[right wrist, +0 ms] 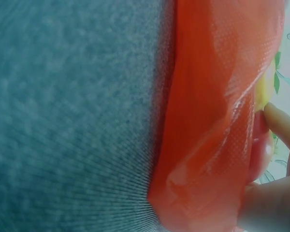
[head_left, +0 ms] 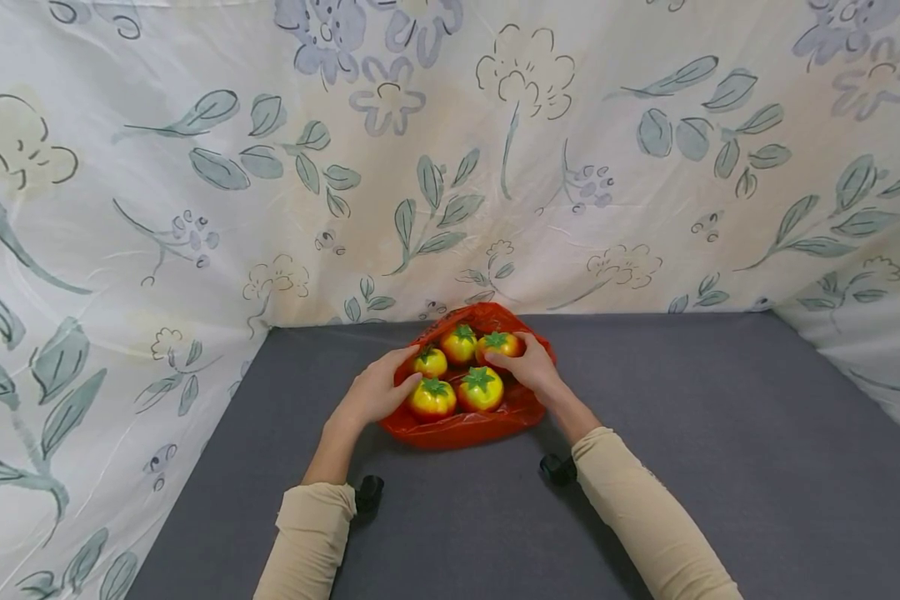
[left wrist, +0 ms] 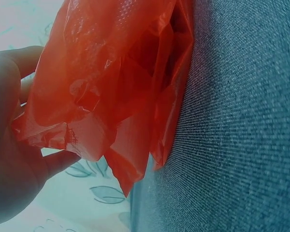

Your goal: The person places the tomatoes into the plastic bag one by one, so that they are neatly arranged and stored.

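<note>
A red plastic bag (head_left: 450, 435) lies with its mouth wide open, holding several yellow-and-red tomatoes with green star-shaped tops. My left hand (head_left: 378, 387) reaches over the bag's left rim, thumb and fingers spread beside the smallest tomato (head_left: 430, 363). In the left wrist view, the crumpled bag (left wrist: 111, 87) hides those fingertips. On the right, my right hand (head_left: 528, 365) holds the back right tomato (head_left: 498, 342) between thumb and fingers, still inside the bag. Another tomato (head_left: 459, 343) sits at the back, and two others, a tomato (head_left: 432, 402) and a tomato (head_left: 482, 390), are in front.
The bag rests on a dark grey cloth-covered table (head_left: 720, 433), near its back edge. A pale curtain (head_left: 450, 125) with flowers and leaves hangs behind and at both sides. Black wrist devices, one on the left (head_left: 369, 493) and one on the right (head_left: 557, 469), sit below the wrists.
</note>
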